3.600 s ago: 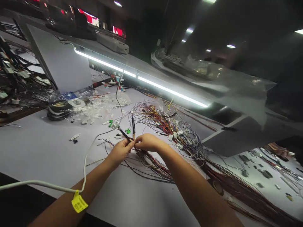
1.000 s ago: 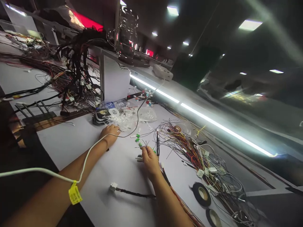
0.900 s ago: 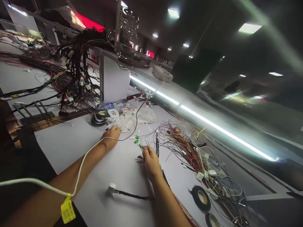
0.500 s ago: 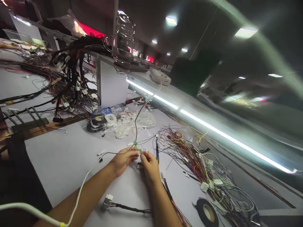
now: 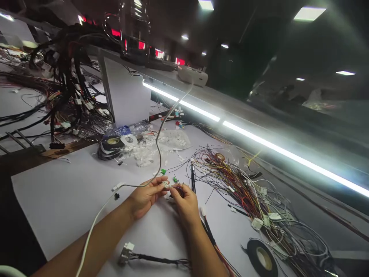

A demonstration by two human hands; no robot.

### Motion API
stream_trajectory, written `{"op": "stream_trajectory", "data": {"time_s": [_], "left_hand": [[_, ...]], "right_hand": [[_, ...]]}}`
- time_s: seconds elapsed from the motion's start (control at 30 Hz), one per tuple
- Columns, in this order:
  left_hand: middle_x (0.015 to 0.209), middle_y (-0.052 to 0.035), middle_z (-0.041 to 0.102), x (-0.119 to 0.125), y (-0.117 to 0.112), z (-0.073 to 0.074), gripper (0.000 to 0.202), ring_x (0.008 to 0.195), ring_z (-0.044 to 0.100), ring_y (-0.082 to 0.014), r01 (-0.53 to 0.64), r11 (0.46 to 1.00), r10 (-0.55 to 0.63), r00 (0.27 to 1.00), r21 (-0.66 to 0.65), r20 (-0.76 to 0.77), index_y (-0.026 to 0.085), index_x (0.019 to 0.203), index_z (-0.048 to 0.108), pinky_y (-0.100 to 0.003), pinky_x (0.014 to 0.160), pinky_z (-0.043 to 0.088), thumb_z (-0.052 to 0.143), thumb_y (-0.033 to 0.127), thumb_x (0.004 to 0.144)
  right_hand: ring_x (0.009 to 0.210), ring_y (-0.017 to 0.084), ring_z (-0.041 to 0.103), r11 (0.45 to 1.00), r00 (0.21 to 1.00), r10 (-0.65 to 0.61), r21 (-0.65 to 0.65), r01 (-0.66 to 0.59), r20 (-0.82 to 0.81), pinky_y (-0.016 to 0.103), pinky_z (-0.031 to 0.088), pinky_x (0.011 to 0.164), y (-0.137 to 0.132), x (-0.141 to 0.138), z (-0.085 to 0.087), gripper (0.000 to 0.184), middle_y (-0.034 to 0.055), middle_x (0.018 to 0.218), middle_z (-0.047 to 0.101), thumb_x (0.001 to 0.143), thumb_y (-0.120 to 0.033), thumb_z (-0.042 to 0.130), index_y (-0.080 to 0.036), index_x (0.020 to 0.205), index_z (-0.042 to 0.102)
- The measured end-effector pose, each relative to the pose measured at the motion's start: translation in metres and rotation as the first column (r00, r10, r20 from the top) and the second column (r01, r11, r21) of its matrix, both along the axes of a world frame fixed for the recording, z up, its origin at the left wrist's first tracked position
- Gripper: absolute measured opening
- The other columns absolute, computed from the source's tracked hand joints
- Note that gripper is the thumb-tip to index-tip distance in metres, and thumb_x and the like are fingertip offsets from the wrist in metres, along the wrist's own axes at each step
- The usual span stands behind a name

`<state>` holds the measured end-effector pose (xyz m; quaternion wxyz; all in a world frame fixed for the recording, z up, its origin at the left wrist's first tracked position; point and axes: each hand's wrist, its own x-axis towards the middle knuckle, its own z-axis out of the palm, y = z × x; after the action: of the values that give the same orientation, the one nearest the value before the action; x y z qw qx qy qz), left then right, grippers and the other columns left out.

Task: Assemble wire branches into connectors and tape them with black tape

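Between the fingertips of my left hand (image 5: 148, 198) is a small white connector (image 5: 165, 184). My right hand (image 5: 184, 200) pinches thin dark wires (image 5: 179, 187) right beside it; whether their ends sit inside the connector is too small to tell. Two green connectors (image 5: 175, 179) lie just past my fingertips. A white cable (image 5: 129, 186) runs across my left wrist and up to a white box. Below my hands, a grey-white connector (image 5: 126, 253) on a black-wrapped harness (image 5: 157, 258) lies on the white table, partly hidden by my right forearm.
Loose coloured wires (image 5: 245, 192) spread over the right side, with a black tape roll (image 5: 263, 257) nearby. Plastic bags (image 5: 147, 150) and more tape lie at the back left. A lit tube (image 5: 259, 144) runs under the shelf holding the white box (image 5: 192, 75).
The camera view has shifted and tilted slightly. My hands stay together at the white connector, which now shows more clearly between my fingers.
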<state>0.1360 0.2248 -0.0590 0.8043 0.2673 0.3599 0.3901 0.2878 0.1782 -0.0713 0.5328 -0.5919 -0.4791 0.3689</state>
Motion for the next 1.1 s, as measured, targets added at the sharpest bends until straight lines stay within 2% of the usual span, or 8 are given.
{"op": "stream_trajectory", "data": {"time_s": [0.13, 0.3, 0.4, 0.57, 0.8, 0.97, 1.1], "left_hand": [[0.079, 0.0007, 0.063, 0.001, -0.002, 0.001, 0.028, 0.072, 0.061, -0.0088, -0.001, 1.000, 0.002, 0.998, 0.020, -0.059, 0.017, 0.098, 0.065, -0.021, 0.074, 0.049, 0.073, 0.007, 0.073], [0.096, -0.0074, 0.068, 0.000, -0.001, 0.002, 0.025, 0.088, 0.065, -0.0157, 0.026, 1.000, -0.026, 1.000, -0.006, -0.001, 0.016, 0.106, 0.063, -0.028, 0.080, 0.051, 0.066, 0.012, 0.082], [0.093, -0.0069, 0.068, -0.001, 0.000, 0.001, 0.019, 0.085, 0.065, -0.0149, 0.035, 0.999, -0.034, 0.999, 0.015, -0.009, 0.016, 0.103, 0.065, -0.028, 0.081, 0.051, 0.064, 0.014, 0.084], [0.088, -0.0064, 0.069, -0.002, -0.001, -0.002, 0.021, 0.081, 0.064, -0.0139, 0.054, 0.998, -0.053, 0.998, 0.042, -0.022, 0.016, 0.106, 0.067, -0.029, 0.084, 0.050, 0.064, 0.017, 0.085], [0.087, -0.0058, 0.069, -0.001, -0.002, -0.005, 0.025, 0.085, 0.063, -0.0152, 0.062, 0.994, -0.059, 0.997, 0.092, -0.042, 0.016, 0.106, 0.068, -0.030, 0.086, 0.049, 0.068, 0.021, 0.082], [0.095, -0.0064, 0.071, 0.001, -0.001, -0.009, 0.031, 0.087, 0.064, -0.0168, 0.022, 0.987, -0.001, 0.992, 0.159, -0.130, 0.017, 0.104, 0.070, -0.034, 0.092, 0.047, 0.075, 0.027, 0.075], [0.096, -0.0057, 0.071, 0.002, -0.002, -0.011, 0.030, 0.086, 0.065, -0.0163, 0.024, 0.990, -0.001, 0.986, 0.136, -0.165, 0.017, 0.102, 0.071, -0.034, 0.094, 0.046, 0.076, 0.027, 0.074]], "right_hand": [[0.063, 0.013, 0.053, 1.000, 1.000, -0.016, -0.001, 0.016, 0.011, 0.024, 0.045, 0.059, 0.000, 0.000, -0.001, 0.018, 0.0001, 0.070, 0.060, 0.078, -0.034, 0.063, -0.017, 0.078, 0.069], [0.056, 0.010, 0.047, 1.000, 0.999, -0.020, 0.009, 0.020, 0.038, 0.021, 0.041, 0.053, 0.000, -0.001, -0.001, 0.017, -0.0012, 0.068, 0.057, 0.078, -0.032, 0.060, -0.016, 0.074, 0.065], [0.054, 0.010, 0.047, 1.000, 0.999, -0.030, -0.001, 0.030, 0.045, 0.021, 0.040, 0.049, 0.001, -0.002, -0.004, 0.016, -0.0008, 0.067, 0.058, 0.076, -0.031, 0.059, -0.016, 0.074, 0.064], [0.052, 0.010, 0.047, 0.998, 0.998, -0.034, -0.042, 0.036, 0.046, 0.020, 0.039, 0.049, 0.003, -0.002, -0.009, 0.014, -0.0013, 0.065, 0.058, 0.075, -0.029, 0.057, -0.017, 0.075, 0.063], [0.053, 0.012, 0.050, 0.996, 0.997, -0.053, -0.063, 0.056, 0.051, 0.021, 0.041, 0.050, 0.003, -0.003, -0.009, 0.016, -0.0006, 0.064, 0.061, 0.076, -0.032, 0.055, -0.018, 0.077, 0.064], [0.057, 0.013, 0.052, 0.997, 0.994, -0.057, -0.042, 0.061, 0.095, 0.022, 0.042, 0.054, 0.001, -0.002, -0.007, 0.016, -0.0006, 0.066, 0.062, 0.077, -0.032, 0.056, -0.018, 0.076, 0.064], [0.057, 0.013, 0.052, 0.997, 0.993, -0.050, -0.052, 0.056, 0.110, 0.022, 0.041, 0.053, -0.001, -0.002, -0.002, 0.016, -0.0010, 0.065, 0.060, 0.078, -0.032, 0.056, -0.018, 0.076, 0.063]]}}
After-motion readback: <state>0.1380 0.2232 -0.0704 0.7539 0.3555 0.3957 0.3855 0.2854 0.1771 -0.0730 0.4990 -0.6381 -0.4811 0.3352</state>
